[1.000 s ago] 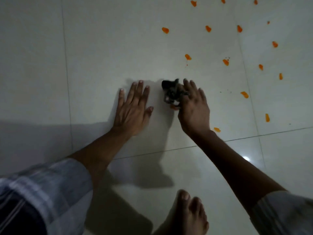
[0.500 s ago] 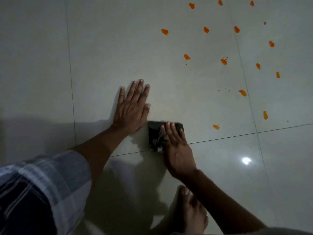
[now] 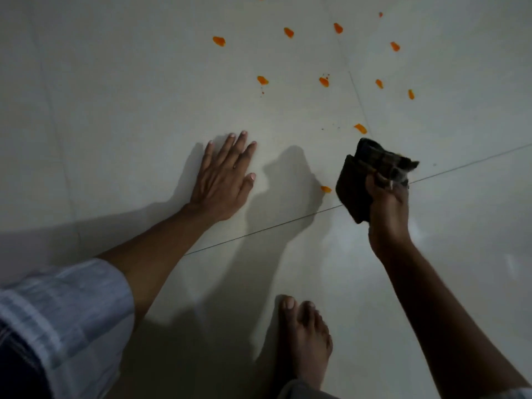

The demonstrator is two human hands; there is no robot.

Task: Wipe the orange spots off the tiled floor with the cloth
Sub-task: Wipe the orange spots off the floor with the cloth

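Note:
My right hand (image 3: 387,205) grips a dark folded cloth (image 3: 355,180), lifted off the pale tiled floor (image 3: 129,96) at the right of centre. One orange spot (image 3: 326,189) lies just left of the cloth, another orange spot (image 3: 360,128) just beyond it. Several more orange spots (image 3: 262,80) are scattered over the tiles further away, toward the top right. My left hand (image 3: 223,175) rests flat on the floor, fingers spread, well left of the cloth and apart from any spot.
A grout line (image 3: 259,231) runs across the floor from lower left to upper right, passing under the cloth. My bare foot (image 3: 305,338) stands on the near tile below the hands. Dark shadows of my arms fall on the floor between them.
My right hand has lifted the cloth off the floor and carried it to the right, past the orange spot near the grout line. The left hand has stayed flat in place.

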